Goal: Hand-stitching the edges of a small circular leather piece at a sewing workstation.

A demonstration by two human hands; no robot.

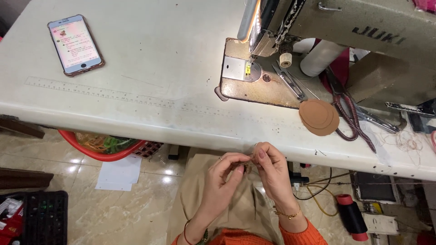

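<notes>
My left hand point(222, 179) and my right hand point(272, 170) meet just below the front edge of the white sewing table point(136, 77), over my lap. Together their fingertips pinch a small brown piece point(245, 167), too small to tell what it is. Tan cloth point(200, 195) lies across my lap beneath them. The sewing machine point(318, 27) stands on the table ahead and to the right, its needle over the worn metal plate point(247, 79).
A phone point(75, 44) lies at the table's far left. Round brown fabric discs point(319, 117), scissors point(352, 113), tweezers point(289, 81) and a white thread cone point(320, 56) lie by the machine. A red basket point(106, 147), black crate point(43, 218) and black spool point(352, 217) sit on the tiled floor.
</notes>
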